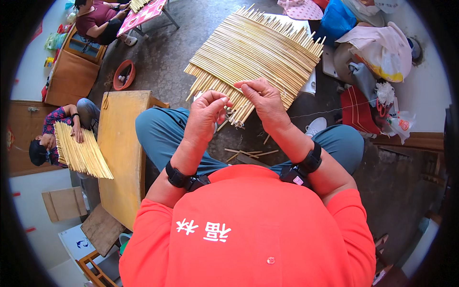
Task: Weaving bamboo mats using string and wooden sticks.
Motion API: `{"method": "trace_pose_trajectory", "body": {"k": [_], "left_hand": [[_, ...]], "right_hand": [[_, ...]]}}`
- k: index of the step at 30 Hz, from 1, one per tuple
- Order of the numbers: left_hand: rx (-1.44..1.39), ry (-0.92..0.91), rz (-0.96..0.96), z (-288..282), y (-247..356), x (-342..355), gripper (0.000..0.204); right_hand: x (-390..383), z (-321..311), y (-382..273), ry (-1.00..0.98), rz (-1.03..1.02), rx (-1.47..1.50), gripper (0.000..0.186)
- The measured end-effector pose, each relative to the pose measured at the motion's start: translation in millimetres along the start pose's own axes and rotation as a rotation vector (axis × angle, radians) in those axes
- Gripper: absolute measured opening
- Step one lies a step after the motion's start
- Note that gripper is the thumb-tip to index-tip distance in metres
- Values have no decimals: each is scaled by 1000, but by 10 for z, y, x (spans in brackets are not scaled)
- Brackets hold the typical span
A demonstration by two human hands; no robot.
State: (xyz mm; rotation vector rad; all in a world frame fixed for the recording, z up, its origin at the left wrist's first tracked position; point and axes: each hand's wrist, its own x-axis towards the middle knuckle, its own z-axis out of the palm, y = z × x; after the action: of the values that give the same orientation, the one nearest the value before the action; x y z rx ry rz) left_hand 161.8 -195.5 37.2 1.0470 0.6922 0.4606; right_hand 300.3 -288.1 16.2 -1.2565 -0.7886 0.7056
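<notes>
A mat of pale bamboo sticks (253, 48) lies ahead of me, with ragged stick ends and some white cord at its near end. My left hand (208, 112) is closed in a pinch just left of that end; what is between its fingertips is too small to make out. My right hand (260, 103) is over the mat’s near end, thumb and forefinger pinched, their hold also unclear. A thin white string (325, 113) runs off to the right from near my right hand. A few loose short sticks (251, 153) lie on the floor below my hands.
A yellow wooden table (119, 138) stands left, beside a person (50, 134) holding another stick mat. Another person (95, 24) sits back left near a red bowl (124, 75). Bags and a red bundle (358, 110) crowd the right wall. My knees flank the work.
</notes>
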Motion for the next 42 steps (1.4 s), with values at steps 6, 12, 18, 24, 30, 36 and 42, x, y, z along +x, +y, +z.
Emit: {"method": "trace_pose_trajectory", "body": {"k": [6, 12, 18, 24, 30, 36, 42], "left_hand": [[-108, -24, -29, -28, -34, -3, 8], [-140, -6, 12, -52, -17, -20, 7], [-58, -51, 60, -63, 12, -17, 5], [198, -25, 147, -30, 85, -45, 5], [424, -22, 279, 37, 125, 7, 3], [559, -27, 384, 127, 202, 129, 2], [473, -21, 508, 310, 299, 167, 5]], "right_hand": [[-60, 33, -92, -58, 256, 413, 16], [-98, 65, -21, -142, 352, 380, 17], [-74, 23, 41, -240, -17, -255, 15], [-27, 19, -24, -143, -31, -5, 9], [11, 56, -71, -111, -261, -198, 9], [109, -2, -168, -16, -426, -391, 8], [232, -19, -272, 72, -502, -402, 11]]}}
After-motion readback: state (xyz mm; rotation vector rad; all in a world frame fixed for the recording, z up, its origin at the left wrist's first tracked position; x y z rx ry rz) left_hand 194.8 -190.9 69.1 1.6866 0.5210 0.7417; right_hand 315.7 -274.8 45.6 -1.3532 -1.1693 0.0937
